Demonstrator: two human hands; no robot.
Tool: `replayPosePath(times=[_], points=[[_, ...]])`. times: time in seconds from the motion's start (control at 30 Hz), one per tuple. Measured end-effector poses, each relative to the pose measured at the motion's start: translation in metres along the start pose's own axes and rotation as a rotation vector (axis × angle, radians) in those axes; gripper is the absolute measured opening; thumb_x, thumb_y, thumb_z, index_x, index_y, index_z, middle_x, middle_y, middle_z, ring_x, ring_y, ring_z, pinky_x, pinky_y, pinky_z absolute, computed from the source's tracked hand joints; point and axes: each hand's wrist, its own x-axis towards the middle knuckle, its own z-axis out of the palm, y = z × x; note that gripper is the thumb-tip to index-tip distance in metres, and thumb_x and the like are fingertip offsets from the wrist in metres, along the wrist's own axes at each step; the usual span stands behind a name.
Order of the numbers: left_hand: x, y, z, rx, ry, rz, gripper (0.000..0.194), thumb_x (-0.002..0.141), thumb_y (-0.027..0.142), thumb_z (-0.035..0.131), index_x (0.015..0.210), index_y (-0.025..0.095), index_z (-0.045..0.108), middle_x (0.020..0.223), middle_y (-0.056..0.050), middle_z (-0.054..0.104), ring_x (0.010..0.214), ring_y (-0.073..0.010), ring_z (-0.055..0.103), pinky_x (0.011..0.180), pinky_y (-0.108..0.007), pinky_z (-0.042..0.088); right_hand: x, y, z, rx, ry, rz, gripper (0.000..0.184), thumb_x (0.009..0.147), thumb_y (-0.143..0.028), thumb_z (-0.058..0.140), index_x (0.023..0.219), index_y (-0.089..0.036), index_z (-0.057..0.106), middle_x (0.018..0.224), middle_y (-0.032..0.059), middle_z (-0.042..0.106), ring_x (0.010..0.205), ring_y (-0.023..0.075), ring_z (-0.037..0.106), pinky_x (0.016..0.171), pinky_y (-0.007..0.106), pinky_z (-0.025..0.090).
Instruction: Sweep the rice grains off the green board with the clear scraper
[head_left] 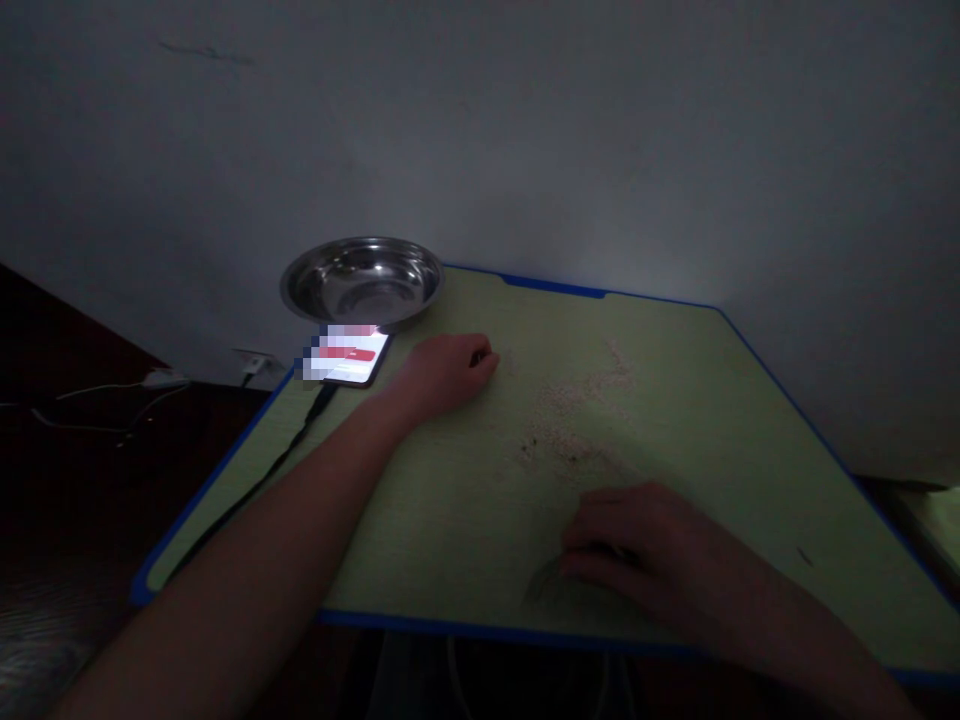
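Observation:
A loose spread of small pale grains [564, 415], like rice, lies on the pale green tabletop [450, 540], with a few dark specks among them. Left of the grains, my left hand [454, 372] rests on the table with its fingers curled in and the thumb against them. Whatever it may hold is hidden. My right hand [634, 545] is low over the near side of the table, just below the grains. Its fingers and thumb are brought together, and their tips are too dark to show what is between them.
A shiny steel bowl [364, 285] stands at the table's back left corner. In front of it lies a lit phone [367, 362] with a black cable [296, 440] running to the near left edge. A grey wall [600, 150] rises behind the table.

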Motion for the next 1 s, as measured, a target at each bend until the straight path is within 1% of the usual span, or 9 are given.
replayPosePath(times=[0.13,0.27,0.33,0.4,0.5,0.63,0.77,0.9,1.0], points=[[0.0,0.0,0.0,0.002,0.003,0.008,0.033,0.088,0.039,0.041,0.087,0.019,0.067,0.079,-0.005,0.068,0.066,-0.0166,0.056,0.057,-0.028,0.032,0.003,0.006,0.003,-0.041,0.119,0.096,0.021,0.091,-0.033,0.055,0.078,-0.022,0.067,0.07,-0.0024,0.068,0.063,0.0122,0.06,0.06,0.025,0.039],[0.0,-0.001,0.0,0.006,0.003,-0.001,0.033,0.088,0.039,0.04,0.086,0.019,0.066,0.078,-0.005,0.067,0.065,-0.0165,0.055,0.057,-0.028,0.032,0.015,0.0,0.012,-0.118,0.168,0.176,0.02,0.09,-0.031,0.054,0.077,-0.022,0.066,0.068,-0.0008,0.068,0.061,0.0144,0.061,0.057,0.026,0.038],[0.001,-0.002,0.0,0.002,-0.006,-0.012,0.033,0.087,0.039,0.04,0.086,0.019,0.066,0.078,-0.005,0.067,0.065,-0.0168,0.055,0.057,-0.028,0.032,0.017,0.003,0.01,-0.183,0.195,0.22,0.02,0.09,-0.031,0.053,0.077,-0.021,0.066,0.069,0.0007,0.069,0.062,0.0161,0.062,0.057,0.028,0.039],[0.001,-0.003,0.001,0.001,-0.016,-0.016,0.033,0.087,0.039,0.04,0.087,0.019,0.066,0.079,-0.005,0.067,0.066,-0.0174,0.056,0.058,-0.028,0.033,0.014,0.013,0.002,-0.246,0.235,0.275,0.023,0.091,-0.031,0.05,0.076,-0.02,0.065,0.069,0.0022,0.068,0.063,0.0178,0.062,0.058,0.029,0.039],[0.0,-0.003,0.0,-0.003,-0.018,-0.005,0.033,0.087,0.039,0.04,0.087,0.019,0.066,0.078,-0.005,0.067,0.065,-0.0175,0.055,0.057,-0.028,0.032,0.001,0.039,-0.015,-0.295,0.284,0.352,0.029,0.092,-0.035,0.046,0.077,-0.021,0.066,0.068,0.0028,0.068,0.064,0.0193,0.062,0.059,0.03,0.04],[0.0,-0.002,-0.001,-0.01,-0.018,-0.011,0.032,0.087,0.039,0.04,0.085,0.019,0.066,0.076,-0.005,0.066,0.064,-0.017,0.055,0.057,-0.028,0.032,-0.007,0.068,-0.032,-0.314,0.324,0.415,0.029,0.092,-0.037,0.045,0.08,-0.022,0.067,0.069,0.0027,0.068,0.064,0.0198,0.061,0.06,0.031,0.041],[0.001,-0.003,0.0,-0.018,-0.012,-0.007,0.032,0.087,0.04,0.04,0.084,0.02,0.065,0.076,-0.004,0.066,0.064,-0.0162,0.055,0.056,-0.028,0.032,0.005,0.066,-0.033,-0.355,0.323,0.362,0.027,0.092,-0.035,0.045,0.082,-0.021,0.067,0.07,0.0031,0.068,0.063,0.0189,0.06,0.059,0.03,0.039],[0.001,-0.004,0.001,-0.012,-0.014,-0.025,0.033,0.087,0.04,0.039,0.083,0.02,0.065,0.076,-0.004,0.066,0.065,-0.0159,0.055,0.056,-0.027,0.033,0.014,0.047,-0.028,-0.304,0.226,0.215,0.024,0.092,-0.031,0.048,0.081,-0.02,0.066,0.071,0.0021,0.067,0.061,0.0156,0.058,0.057,0.027,0.038],[0.001,-0.002,-0.001,-0.015,-0.032,-0.025,0.033,0.087,0.039,0.039,0.085,0.02,0.065,0.078,-0.005,0.068,0.066,-0.0166,0.056,0.057,-0.027,0.034,0.009,0.041,-0.028,-0.202,0.139,0.14,0.024,0.093,-0.03,0.049,0.077,-0.02,0.065,0.07,0.0007,0.066,0.062,0.0141,0.057,0.058,0.026,0.038]])
